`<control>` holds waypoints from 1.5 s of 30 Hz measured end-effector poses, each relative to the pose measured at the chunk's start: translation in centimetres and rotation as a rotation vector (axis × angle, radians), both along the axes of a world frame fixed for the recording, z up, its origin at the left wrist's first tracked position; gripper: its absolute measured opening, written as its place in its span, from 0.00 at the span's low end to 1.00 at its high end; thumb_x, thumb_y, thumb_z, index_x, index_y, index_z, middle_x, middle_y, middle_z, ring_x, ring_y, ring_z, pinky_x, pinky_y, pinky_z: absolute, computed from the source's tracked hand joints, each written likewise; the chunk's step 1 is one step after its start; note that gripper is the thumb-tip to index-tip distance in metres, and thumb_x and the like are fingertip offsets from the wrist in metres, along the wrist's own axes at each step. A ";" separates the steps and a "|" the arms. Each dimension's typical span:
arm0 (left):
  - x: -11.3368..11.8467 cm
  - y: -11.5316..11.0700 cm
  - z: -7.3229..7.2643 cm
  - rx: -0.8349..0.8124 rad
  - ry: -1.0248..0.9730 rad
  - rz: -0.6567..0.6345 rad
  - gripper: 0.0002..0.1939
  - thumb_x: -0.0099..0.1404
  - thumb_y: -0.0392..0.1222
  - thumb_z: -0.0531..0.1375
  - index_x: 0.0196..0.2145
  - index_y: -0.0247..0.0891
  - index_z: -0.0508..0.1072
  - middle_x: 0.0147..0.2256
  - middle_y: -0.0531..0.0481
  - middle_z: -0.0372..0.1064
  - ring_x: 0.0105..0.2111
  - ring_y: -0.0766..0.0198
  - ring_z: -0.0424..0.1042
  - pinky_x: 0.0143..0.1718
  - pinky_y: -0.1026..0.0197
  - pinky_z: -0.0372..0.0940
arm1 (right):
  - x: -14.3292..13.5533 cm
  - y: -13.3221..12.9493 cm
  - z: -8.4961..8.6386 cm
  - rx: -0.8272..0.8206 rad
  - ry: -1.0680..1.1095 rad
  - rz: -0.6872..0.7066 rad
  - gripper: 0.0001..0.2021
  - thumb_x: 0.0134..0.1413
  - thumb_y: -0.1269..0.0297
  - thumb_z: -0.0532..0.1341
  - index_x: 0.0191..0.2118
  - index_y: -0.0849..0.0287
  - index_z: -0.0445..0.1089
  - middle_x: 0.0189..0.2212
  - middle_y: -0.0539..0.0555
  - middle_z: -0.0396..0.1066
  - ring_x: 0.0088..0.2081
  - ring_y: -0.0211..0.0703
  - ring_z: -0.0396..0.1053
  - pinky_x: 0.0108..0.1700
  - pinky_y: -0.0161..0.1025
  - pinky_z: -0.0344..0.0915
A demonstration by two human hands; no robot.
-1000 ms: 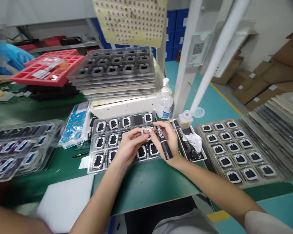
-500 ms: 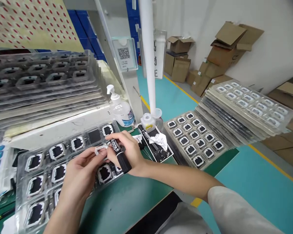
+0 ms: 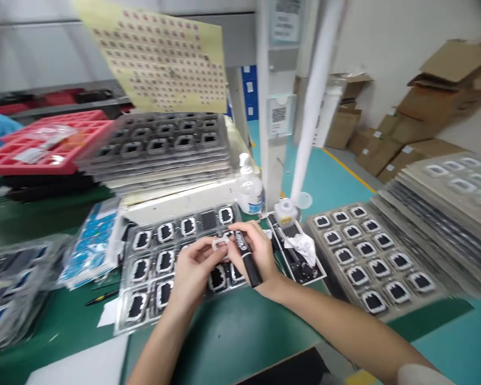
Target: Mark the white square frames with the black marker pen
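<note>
Between the fingertips of my left hand [image 3: 194,270] is a small white frame [image 3: 220,243], partly hidden by the fingers. My right hand [image 3: 260,254] is closed around a black marker pen [image 3: 247,259] with white lettering, its dark end slanting down toward me. The right fingertips also meet the white frame, close to the left ones. Both hands are over a clear plastic tray [image 3: 121,299] whose pockets hold several white frames with black centres. One pocket at the back shows only a dark square [image 3: 209,220].
Right of my hands stand a small box of tools [image 3: 320,274] and another tray of frames [image 3: 387,315]. Behind are a pump bottle [image 3: 250,190], stacked trays [image 3: 172,179] and a white post [image 3: 278,176]. A red tray [image 3: 40,166] and blue-gloved hand [image 3: 0,128] are at far left.
My view has swung left, bringing the red tray and the gloved hand into sight. My hands keep hold of the white frame and the marker pen, over the same tray.
</note>
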State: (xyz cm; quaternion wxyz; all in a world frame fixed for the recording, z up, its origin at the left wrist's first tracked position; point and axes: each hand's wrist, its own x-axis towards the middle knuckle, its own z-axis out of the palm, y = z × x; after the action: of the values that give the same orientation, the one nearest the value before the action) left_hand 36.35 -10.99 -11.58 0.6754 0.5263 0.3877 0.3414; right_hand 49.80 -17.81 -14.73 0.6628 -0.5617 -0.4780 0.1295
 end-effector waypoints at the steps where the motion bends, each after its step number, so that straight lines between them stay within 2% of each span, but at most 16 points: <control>1: 0.1 -0.1 0.2 0.012 -0.004 -0.012 0.19 0.49 0.48 0.82 0.33 0.36 0.83 0.37 0.46 0.83 0.37 0.59 0.80 0.43 0.61 0.75 | 0.1 0.1 0.0 0.001 0.006 0.000 0.16 0.62 0.70 0.64 0.53 0.50 0.75 0.46 0.53 0.75 0.44 0.44 0.78 0.46 0.41 0.78; 6: 0.1 0.1 0.7 0.004 -0.029 -0.059 0.16 0.54 0.49 0.80 0.31 0.36 0.83 0.32 0.49 0.80 0.34 0.62 0.78 0.42 0.62 0.74 | 0.2 0.2 0.2 -0.013 -0.011 -0.016 0.13 0.64 0.68 0.65 0.52 0.50 0.75 0.45 0.53 0.76 0.46 0.43 0.79 0.48 0.41 0.78; 10: -0.1 0.4 0.4 -0.007 -0.067 -0.076 0.16 0.52 0.47 0.81 0.30 0.36 0.84 0.32 0.49 0.81 0.34 0.63 0.77 0.42 0.63 0.73 | 0.2 0.2 0.6 -0.022 0.028 0.004 0.14 0.63 0.67 0.67 0.53 0.50 0.75 0.44 0.51 0.78 0.42 0.42 0.79 0.46 0.41 0.78; 14: 0.0 0.7 0.2 -0.025 -0.092 -0.081 0.16 0.49 0.46 0.82 0.31 0.36 0.84 0.34 0.48 0.82 0.37 0.61 0.79 0.47 0.60 0.74 | 0.2 0.4 0.7 -0.031 0.052 -0.010 0.13 0.62 0.66 0.67 0.52 0.51 0.76 0.42 0.51 0.78 0.40 0.42 0.79 0.46 0.43 0.79; 18: -0.2 1.0 0.1 -0.041 -0.086 -0.116 0.18 0.49 0.44 0.82 0.34 0.35 0.85 0.39 0.44 0.83 0.41 0.59 0.80 0.51 0.57 0.76 | 0.4 0.5 0.7 -0.032 0.063 -0.022 0.14 0.61 0.66 0.68 0.52 0.51 0.75 0.43 0.52 0.79 0.42 0.44 0.79 0.47 0.45 0.78; 20: -0.5 1.2 0.1 -0.004 -0.085 -0.150 0.20 0.52 0.43 0.81 0.41 0.35 0.84 0.41 0.43 0.82 0.43 0.58 0.80 0.52 0.56 0.76 | 0.6 0.6 0.9 -0.032 0.073 -0.042 0.14 0.60 0.65 0.69 0.51 0.51 0.75 0.43 0.52 0.79 0.43 0.45 0.79 0.48 0.46 0.78; 22: -0.7 1.3 0.0 0.105 -0.050 -0.186 0.29 0.55 0.41 0.80 0.54 0.38 0.81 0.46 0.43 0.80 0.45 0.59 0.80 0.51 0.56 0.77 | 1.0 0.6 1.3 -0.030 0.093 -0.070 0.14 0.59 0.65 0.69 0.50 0.51 0.75 0.43 0.52 0.79 0.43 0.45 0.79 0.50 0.48 0.78; 25: -1.0 1.0 -0.5 0.403 0.074 -0.232 0.42 0.61 0.36 0.76 0.70 0.46 0.69 0.55 0.42 0.75 0.44 0.62 0.78 0.50 0.55 0.78 | 1.6 0.5 2.0 -0.072 0.124 -0.102 0.14 0.58 0.64 0.70 0.50 0.51 0.75 0.42 0.52 0.78 0.43 0.46 0.78 0.54 0.51 0.78; 27: -1.1 0.8 -0.9 0.617 0.150 -0.238 0.41 0.65 0.34 0.72 0.71 0.47 0.66 0.55 0.43 0.74 0.43 0.63 0.77 0.50 0.54 0.78 | 2.0 0.4 2.2 -0.103 0.161 -0.076 0.14 0.58 0.64 0.70 0.50 0.51 0.75 0.42 0.52 0.78 0.43 0.45 0.78 0.54 0.50 0.78; 29: -1.0 0.7 -1.3 0.780 0.192 -0.208 0.36 0.69 0.34 0.70 0.71 0.46 0.67 0.50 0.45 0.76 0.41 0.63 0.77 0.50 0.54 0.77 | 2.3 0.4 2.2 -0.109 0.214 -0.017 0.15 0.57 0.64 0.71 0.50 0.50 0.75 0.42 0.51 0.78 0.41 0.45 0.79 0.51 0.48 0.78; 31: -0.9 0.8 -1.6 0.871 0.206 -0.163 0.33 0.70 0.35 0.70 0.69 0.44 0.69 0.46 0.47 0.76 0.39 0.64 0.77 0.47 0.56 0.77 | 2.4 0.3 2.1 -0.107 0.261 0.045 0.16 0.57 0.64 0.71 0.51 0.49 0.75 0.40 0.50 0.78 0.40 0.43 0.79 0.48 0.44 0.79; 33: -0.7 1.1 -1.6 0.905 0.219 -0.147 0.29 0.70 0.36 0.71 0.66 0.43 0.71 0.46 0.46 0.77 0.37 0.65 0.76 0.44 0.58 0.76 | 2.5 0.3 1.9 -0.111 0.290 0.083 0.15 0.57 0.65 0.71 0.50 0.48 0.75 0.39 0.49 0.77 0.39 0.42 0.79 0.44 0.42 0.79; 36: -0.7 1.7 -1.4 0.927 0.271 -0.187 0.26 0.69 0.36 0.71 0.62 0.41 0.73 0.49 0.44 0.78 0.39 0.63 0.79 0.44 0.58 0.76 | 2.5 0.3 1.7 -0.113 0.292 0.093 0.15 0.57 0.65 0.72 0.50 0.48 0.75 0.38 0.48 0.77 0.38 0.41 0.78 0.42 0.41 0.78; 39: -0.8 2.0 -1.4 0.894 0.265 -0.216 0.25 0.67 0.36 0.72 0.59 0.40 0.74 0.50 0.43 0.78 0.42 0.61 0.81 0.45 0.58 0.77 | 2.5 0.3 1.5 -0.125 0.250 0.096 0.16 0.58 0.65 0.72 0.51 0.47 0.76 0.39 0.48 0.78 0.40 0.42 0.79 0.45 0.41 0.78; 45: -1.0 1.1 -2.9 0.571 0.020 -0.156 0.26 0.64 0.35 0.73 0.58 0.41 0.74 0.47 0.45 0.80 0.43 0.62 0.82 0.46 0.60 0.78 | 2.0 0.2 1.8 -0.149 0.192 0.123 0.16 0.59 0.59 0.74 0.51 0.48 0.77 0.40 0.49 0.80 0.40 0.44 0.80 0.45 0.42 0.79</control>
State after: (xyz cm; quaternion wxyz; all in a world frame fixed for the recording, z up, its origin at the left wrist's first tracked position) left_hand 35.36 -9.93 -14.46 0.5201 0.7266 0.2410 0.3787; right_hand 51.84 -17.65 -12.91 0.6526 -0.5642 -0.4350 0.2583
